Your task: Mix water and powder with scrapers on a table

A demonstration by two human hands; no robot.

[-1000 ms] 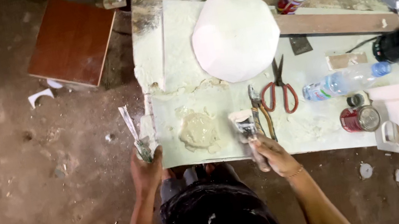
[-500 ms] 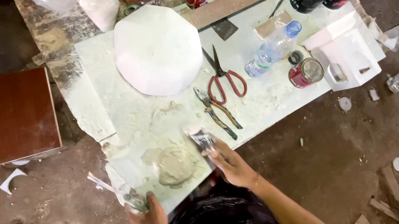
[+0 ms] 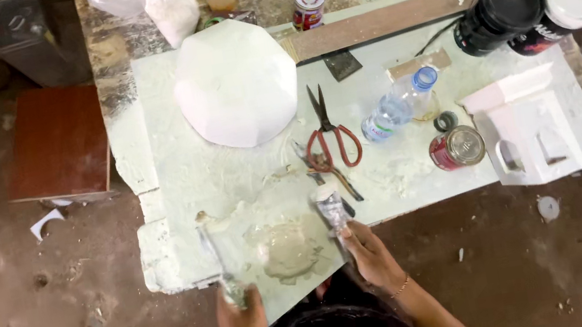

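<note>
A grey putty blob [image 3: 286, 249] lies on a pale flat sheet [image 3: 239, 231] at the near edge of the worktable [image 3: 166, 169]. My left hand [image 3: 243, 321] grips the sheet's near left corner together with a narrow putty-smeared tool [image 3: 214, 259]. My right hand [image 3: 371, 254] holds a putty-coated scraper [image 3: 330, 208], blade pointing away from me, just right of the blob. Whether the blade touches the putty is unclear.
Behind the sheet are a white faceted dome [image 3: 234, 82], red-handled scissors [image 3: 332, 133], pliers [image 3: 326, 175], a plastic bottle [image 3: 396, 106], a tin can [image 3: 458, 147] and a white model house [image 3: 529, 127]. Two black jars [image 3: 498, 14] stand far right. A brown board [image 3: 59, 143] lies on the floor.
The view has swung, so the table now sits straighter and closer. Both hands stay at the sheet; the right hand with the scraper keeps its place beside the putty.
</note>
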